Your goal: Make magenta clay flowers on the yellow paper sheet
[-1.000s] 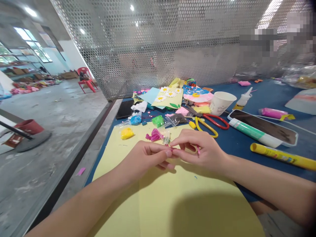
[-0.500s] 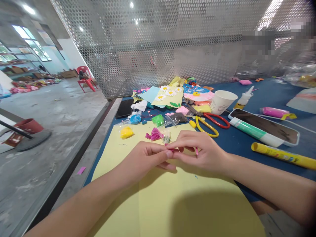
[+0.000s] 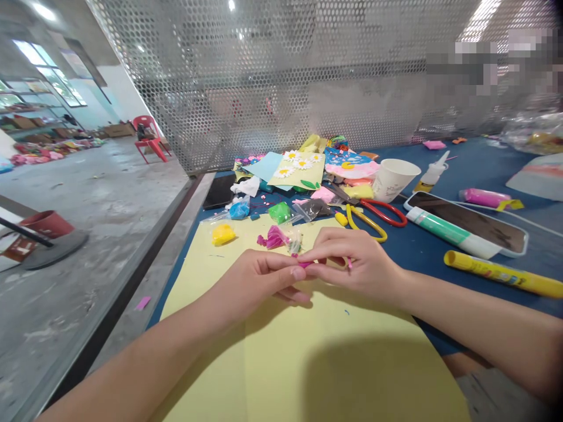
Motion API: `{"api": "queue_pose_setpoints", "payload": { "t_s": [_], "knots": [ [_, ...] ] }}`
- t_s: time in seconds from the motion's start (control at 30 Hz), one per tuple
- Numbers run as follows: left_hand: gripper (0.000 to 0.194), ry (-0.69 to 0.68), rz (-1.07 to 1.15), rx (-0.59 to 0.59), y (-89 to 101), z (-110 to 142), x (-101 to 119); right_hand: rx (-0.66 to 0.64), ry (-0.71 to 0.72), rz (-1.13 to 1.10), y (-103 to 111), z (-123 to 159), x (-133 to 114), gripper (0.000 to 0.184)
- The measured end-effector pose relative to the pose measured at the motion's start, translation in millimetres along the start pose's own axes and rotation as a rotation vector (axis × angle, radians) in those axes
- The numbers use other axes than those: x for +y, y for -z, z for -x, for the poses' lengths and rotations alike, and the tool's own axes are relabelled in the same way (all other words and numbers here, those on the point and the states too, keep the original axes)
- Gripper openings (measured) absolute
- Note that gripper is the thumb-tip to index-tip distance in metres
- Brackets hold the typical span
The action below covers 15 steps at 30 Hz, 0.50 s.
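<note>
Above a yellow sheet of paper [image 3: 272,351], my left hand [image 3: 261,278] and my right hand [image 3: 358,258] meet at the fingertips. Both pinch a small piece of magenta modelling clay [image 3: 304,264], mostly covered by the fingers. A thin pink strip [image 3: 349,264] shows against my right palm; what it is I cannot make out. Just beyond the fingers lies a larger magenta clay lump [image 3: 276,237] in an opened clear wrapper. Yellow clay [image 3: 223,234], green clay [image 3: 280,212] and bagged blue clay [image 3: 240,208] sit near the paper's far edge.
Scissors with red and yellow handles [image 3: 383,212], a paper cup [image 3: 394,179], a glue bottle [image 3: 431,173], a phone [image 3: 488,220], a green-white tube [image 3: 448,231] and a yellow tube [image 3: 501,274] lie right. A daisy card [image 3: 301,169] rests before the perforated metal screen [image 3: 264,76].
My fingers have shifted slightly on the magenta clay, and more of it shows between them. The whole view has moved a little; the things on the table stay in place.
</note>
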<state>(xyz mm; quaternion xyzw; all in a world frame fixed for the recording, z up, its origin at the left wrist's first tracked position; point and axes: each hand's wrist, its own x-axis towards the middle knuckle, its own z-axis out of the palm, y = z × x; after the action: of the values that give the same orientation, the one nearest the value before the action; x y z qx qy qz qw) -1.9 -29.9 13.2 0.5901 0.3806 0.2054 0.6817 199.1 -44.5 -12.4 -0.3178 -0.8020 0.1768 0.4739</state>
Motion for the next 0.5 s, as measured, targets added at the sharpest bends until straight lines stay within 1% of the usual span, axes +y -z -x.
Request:
{"api": "queue_pose_setpoints", "payload": {
  "t_s": [0.17, 0.23, 0.3, 0.33, 0.37, 0.47, 0.5],
  "knots": [
    [0.032, -0.007, -0.035, 0.023, -0.4, -1.5, -0.3, 0.011, -0.034, -0.013, -3.0, 1.2, -1.6, 0.011],
    [0.031, -0.012, -0.042, 0.018, -0.5, -2.0, 0.2, 0.039, -0.032, -0.032, -4.2, 1.3, -2.7, 0.011],
    [0.029, -0.047, -0.069, 0.027, -0.9, -1.4, 0.8, 0.067, -0.026, -0.035, -4.3, 0.7, -3.5, 0.011],
    [0.028, -0.085, -0.105, 0.06, -1.3, -0.6, 1.0, 0.076, -0.024, -0.031, -3.8, 0.1, -3.7, 0.011],
    [0.027, -0.139, -0.168, 0.118, -1.7, 0.5, 1.1, 0.079, -0.026, -0.025, -2.9, -0.5, -4.0, 0.011],
    [0.023, -0.388, -0.464, 0.38, -3.0, 4.1, 0.2, 0.074, -0.047, -0.019, 0.4, -2.6, -4.5, 0.011],
    [0.021, -0.482, -0.564, 0.448, -3.3, 5.1, -0.5, 0.072, -0.056, -0.022, 1.1, -3.0, -4.6, 0.011]
  ]
}}
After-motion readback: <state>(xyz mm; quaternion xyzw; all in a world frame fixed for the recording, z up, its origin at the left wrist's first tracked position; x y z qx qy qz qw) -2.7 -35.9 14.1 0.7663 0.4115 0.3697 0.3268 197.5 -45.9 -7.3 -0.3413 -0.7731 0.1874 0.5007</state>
